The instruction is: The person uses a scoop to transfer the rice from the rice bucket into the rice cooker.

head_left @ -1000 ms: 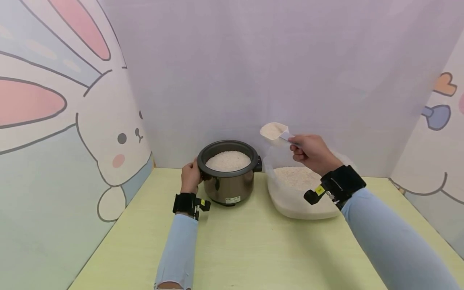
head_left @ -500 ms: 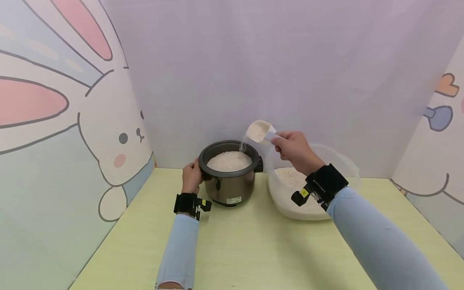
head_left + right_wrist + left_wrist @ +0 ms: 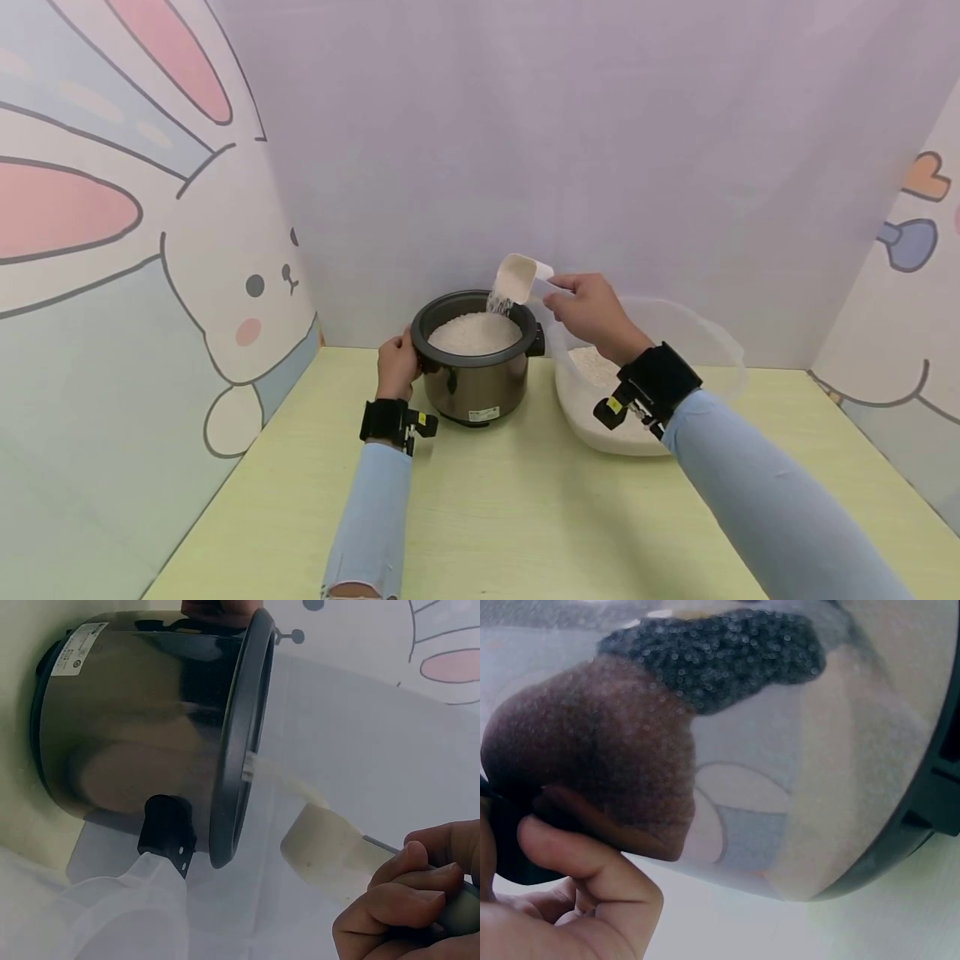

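A dark, shiny rice cooker [image 3: 476, 385] stands lidless on the table, with white rice [image 3: 474, 334] inside its pot. My left hand [image 3: 397, 365] grips the cooker's left side handle; in the left wrist view the thumb [image 3: 577, 847] lies against that black handle. Above the pot's right rim, my right hand [image 3: 596, 310] holds a white scoop [image 3: 517, 277] by its handle. The scoop tips to the left, and rice streams from its lip into the pot. In the right wrist view, fingers wrap round the scoop handle, and the falling grains are blurred.
Right of the cooker sits a translucent plastic tub [image 3: 600, 421] of rice, partly hidden beneath my right wrist. A pale wall [image 3: 420, 167] rises close behind both, and rabbit-patterned panels stand at the sides. The light green table [image 3: 480, 517] extends in front.
My right hand has moved left from over the tub to the cooker's rim. The scoop has tilted further, and rice now pours from it. My left hand has stayed on the cooker handle.
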A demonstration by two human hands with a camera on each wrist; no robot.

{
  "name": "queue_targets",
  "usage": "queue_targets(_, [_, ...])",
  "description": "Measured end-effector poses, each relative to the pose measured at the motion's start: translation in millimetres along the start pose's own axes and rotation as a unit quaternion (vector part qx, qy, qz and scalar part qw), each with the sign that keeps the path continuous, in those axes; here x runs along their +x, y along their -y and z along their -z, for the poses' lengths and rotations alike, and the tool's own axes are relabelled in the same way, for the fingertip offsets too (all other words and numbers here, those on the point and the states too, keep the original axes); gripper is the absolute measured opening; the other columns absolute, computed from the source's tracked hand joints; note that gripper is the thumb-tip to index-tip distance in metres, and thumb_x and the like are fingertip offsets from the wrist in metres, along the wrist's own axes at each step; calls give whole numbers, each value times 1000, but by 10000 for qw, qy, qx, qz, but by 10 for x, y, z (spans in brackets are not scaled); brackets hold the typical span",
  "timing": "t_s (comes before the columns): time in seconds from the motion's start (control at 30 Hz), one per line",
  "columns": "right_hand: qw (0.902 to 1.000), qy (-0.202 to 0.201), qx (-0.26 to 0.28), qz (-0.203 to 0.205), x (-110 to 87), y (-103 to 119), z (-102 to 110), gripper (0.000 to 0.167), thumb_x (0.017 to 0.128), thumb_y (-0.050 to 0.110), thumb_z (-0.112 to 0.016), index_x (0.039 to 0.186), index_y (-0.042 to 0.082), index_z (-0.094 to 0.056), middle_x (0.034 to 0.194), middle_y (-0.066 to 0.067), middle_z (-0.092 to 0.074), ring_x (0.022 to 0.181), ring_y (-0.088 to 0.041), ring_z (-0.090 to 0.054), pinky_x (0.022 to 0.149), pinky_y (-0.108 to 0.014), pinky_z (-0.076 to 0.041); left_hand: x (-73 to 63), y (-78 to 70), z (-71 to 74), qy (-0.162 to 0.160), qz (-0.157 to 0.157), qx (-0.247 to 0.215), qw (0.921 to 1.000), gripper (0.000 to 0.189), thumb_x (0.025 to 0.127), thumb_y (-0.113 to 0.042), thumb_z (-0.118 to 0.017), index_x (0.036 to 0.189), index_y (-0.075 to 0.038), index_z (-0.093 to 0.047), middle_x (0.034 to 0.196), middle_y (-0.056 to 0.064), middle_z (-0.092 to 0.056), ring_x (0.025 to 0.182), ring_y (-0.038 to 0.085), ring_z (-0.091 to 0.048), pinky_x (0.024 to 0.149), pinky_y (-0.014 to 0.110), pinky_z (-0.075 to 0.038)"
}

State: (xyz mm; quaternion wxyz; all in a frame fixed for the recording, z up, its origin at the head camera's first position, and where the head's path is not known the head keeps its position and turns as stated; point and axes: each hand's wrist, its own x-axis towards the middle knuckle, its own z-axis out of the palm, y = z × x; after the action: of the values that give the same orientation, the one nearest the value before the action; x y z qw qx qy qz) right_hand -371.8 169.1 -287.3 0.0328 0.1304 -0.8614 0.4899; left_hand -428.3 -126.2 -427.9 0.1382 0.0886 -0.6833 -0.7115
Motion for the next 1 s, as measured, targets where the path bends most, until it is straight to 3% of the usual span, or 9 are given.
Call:
queue_targets(0.3, [9996,-107,-88,243,14,11,-149,46,103,16,-54,146,0,-52,66,1,-55,46,-9,-29,48,-27,-29,7,6,-1,8,12,-82,10000,42,109,-41,-49,87,-7,-57,69,-1,-47,53,9,-47,50,22,-41])
queue_targets(0.53, [9957,-195,-499,751,45,-13,-254,43,104,17,-52,143,-1,-55,53,7,-31,44,-11,-25,47,-27,-29,4,15,-8,-2,-43,-180,9998,42,109,-41,-50,86,-7,-57,66,-2,-46,51,9,-46,50,22,-41])
queue_targets(0.67, [9933,-269,-669,907,58,-23,-291,42,104,17,-51,142,0,-57,66,-1,-55,45,-11,-28,49,-27,-31,-9,-3,-7,6,-36,-209,9998,41,108,-40,-51,86,-7,-59,69,0,-48,54,10,-49,51,23,-43])
queue_targets(0.73, [9920,-312,-734,976,64,-24,-311,42,104,17,-52,142,0,-57,84,-8,-67,46,-11,-29,49,-27,-31,-12,-4,-5,7,-25,-198,9998,40,108,-40,-51,88,-7,-60,70,0,-49,54,10,-49,52,23,-43])
queue_targets(0.8, [9906,-333,-822,1038,70,-21,-327,42,105,17,-51,143,-1,-56,87,-14,-69,46,-12,-28,49,-27,-30,-12,-5,-4,11,-3,-166,9999,42,108,-41,-50,89,-6,-60,71,1,-49,54,10,-50,52,23,-44])
queue_targets(0.97, [9882,-305,-964,1151,71,-2,-346,44,106,16,-49,146,-1,-52,54,-8,-49,45,-12,-23,48,-28,-28,-19,0,-5,23,70,-73,9999,44,109,-43,-48,95,-4,-61,74,1,-49,56,10,-51,53,22,-44])
queue_targets(1.0, [9876,-311,-986,1177,71,5,-346,44,106,16,-49,146,-1,-52,53,-4,-49,44,-12,-24,48,-28,-28,-22,0,-7,19,82,-70,9999,44,109,-43,-48,96,-4,-61,75,1,-49,56,10,-51,53,22,-44])
